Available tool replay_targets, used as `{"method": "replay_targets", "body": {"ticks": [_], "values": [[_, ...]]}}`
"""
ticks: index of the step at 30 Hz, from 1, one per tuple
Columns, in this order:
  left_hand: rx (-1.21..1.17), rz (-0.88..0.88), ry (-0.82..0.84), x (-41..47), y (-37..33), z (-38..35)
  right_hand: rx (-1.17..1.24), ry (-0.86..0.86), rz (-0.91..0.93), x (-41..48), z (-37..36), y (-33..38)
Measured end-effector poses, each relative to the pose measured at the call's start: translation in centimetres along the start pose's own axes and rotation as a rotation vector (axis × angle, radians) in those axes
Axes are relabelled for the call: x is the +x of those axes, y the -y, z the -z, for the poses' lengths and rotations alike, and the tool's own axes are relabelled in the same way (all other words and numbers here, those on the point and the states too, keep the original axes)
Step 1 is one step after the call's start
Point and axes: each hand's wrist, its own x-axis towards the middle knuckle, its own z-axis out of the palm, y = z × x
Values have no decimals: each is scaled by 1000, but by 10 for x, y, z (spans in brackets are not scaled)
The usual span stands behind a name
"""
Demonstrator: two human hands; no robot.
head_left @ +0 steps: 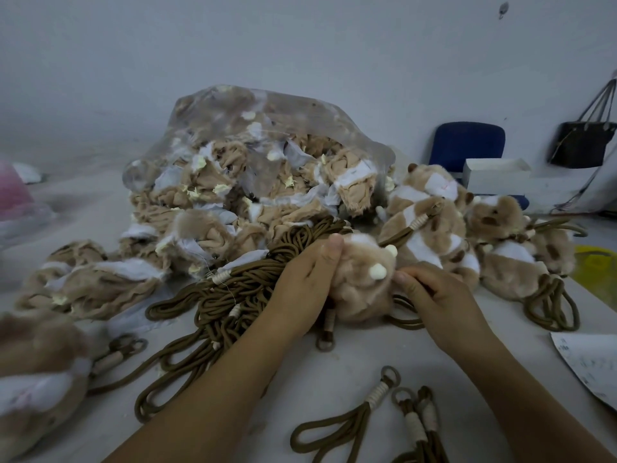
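A tan plush toy [359,282] with cream nubs sits on the table in the middle. My left hand [305,285] grips its left side, thumb on top. My right hand [434,292] pinches its right side with curled fingers. A brown cord loop [325,332] hangs out below the toy. A tangle of brown cords [233,295] lies just left of my left hand.
A clear bag [263,155] of unturned plush skins stands behind. Finished plush toys [467,235] are piled at the right. Loose cord loops [384,406] lie near the front edge. More skins [83,282] lie left; a paper sheet [587,365] lies right.
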Motion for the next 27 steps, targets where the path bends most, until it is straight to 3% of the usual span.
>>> {"method": "replay_targets", "body": {"ticks": [6, 12, 27], "values": [[-67, 44, -11, 3, -4, -1, -117, -47, 21, 1, 3, -2], [-283, 130, -79, 2, -3, -7, -167, -59, 16, 1, 3, 0], [149, -74, -36, 3, -5, 5, -376, -70, 37, 2, 12, 6]]}}
